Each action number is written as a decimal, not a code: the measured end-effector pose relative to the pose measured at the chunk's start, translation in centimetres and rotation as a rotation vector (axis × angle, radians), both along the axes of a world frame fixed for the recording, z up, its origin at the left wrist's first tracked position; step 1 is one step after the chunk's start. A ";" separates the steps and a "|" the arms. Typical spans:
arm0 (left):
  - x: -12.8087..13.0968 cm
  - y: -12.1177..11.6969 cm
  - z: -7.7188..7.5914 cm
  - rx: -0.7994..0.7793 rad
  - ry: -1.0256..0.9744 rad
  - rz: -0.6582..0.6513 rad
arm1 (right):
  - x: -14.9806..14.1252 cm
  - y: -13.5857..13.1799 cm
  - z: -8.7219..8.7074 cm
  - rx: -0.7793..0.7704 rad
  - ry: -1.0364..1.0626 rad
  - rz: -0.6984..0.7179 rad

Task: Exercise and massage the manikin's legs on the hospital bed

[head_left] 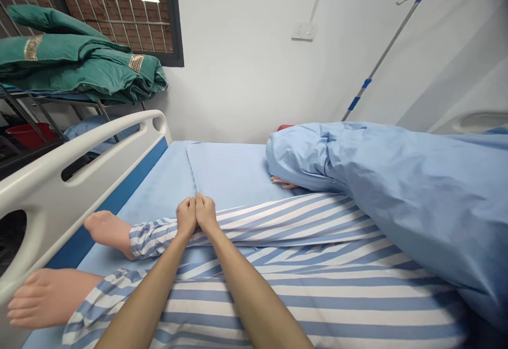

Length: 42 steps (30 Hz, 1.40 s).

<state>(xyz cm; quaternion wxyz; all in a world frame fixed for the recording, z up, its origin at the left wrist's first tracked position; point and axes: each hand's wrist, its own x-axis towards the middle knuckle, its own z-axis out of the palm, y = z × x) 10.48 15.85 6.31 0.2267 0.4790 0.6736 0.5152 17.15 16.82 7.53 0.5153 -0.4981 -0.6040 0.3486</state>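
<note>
My left hand (186, 217) and my right hand (205, 212) meet side by side, pinching a fold of the blue-and-white striped trouser leg (273, 222) on a lifelike patient mannequin. A second striped leg (278, 296) lies nearer me, under my forearms. Two bare mannequin feet (109, 232) (47, 298) point left, close to the bed rail. A light blue quilt (381, 195) covers the upper body at the right. A mannequin hand (283, 182) pokes out below its edge, and the head is hidden.
A white plastic bed rail (79, 163) runs along the left of the blue-sheeted mattress (230, 171). Beyond it, green quilts (71, 57) sit on a metal rack above a red basin (29, 134). A drip stand (384, 47) leans by the wall at the right.
</note>
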 end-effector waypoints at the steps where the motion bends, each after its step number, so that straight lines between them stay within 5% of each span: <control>1: -0.1 0.0 0.1 -0.005 0.011 -0.001 | 0.1 0.0 0.2 0.021 -0.056 0.010; 10: 0.2 -0.3 0.2 0.041 0.107 -0.033 | 2.3 -0.1 0.1 0.124 -0.239 0.006; 18: 3.8 1.7 1.8 0.075 -0.185 0.062 | 2.9 0.6 -0.7 0.046 0.064 -0.006; 24: 4.2 0.4 1.1 0.028 0.022 0.021 | 3.1 1.0 -0.3 -0.048 0.150 0.003; 31: 4.5 0.3 0.9 0.015 0.138 0.019 | 5.7 1.4 1.5 0.129 -0.234 0.011; 42: 5.6 0.4 1.3 -0.015 0.299 -0.016 | 7.4 1.0 -0.7 0.113 -0.196 -0.132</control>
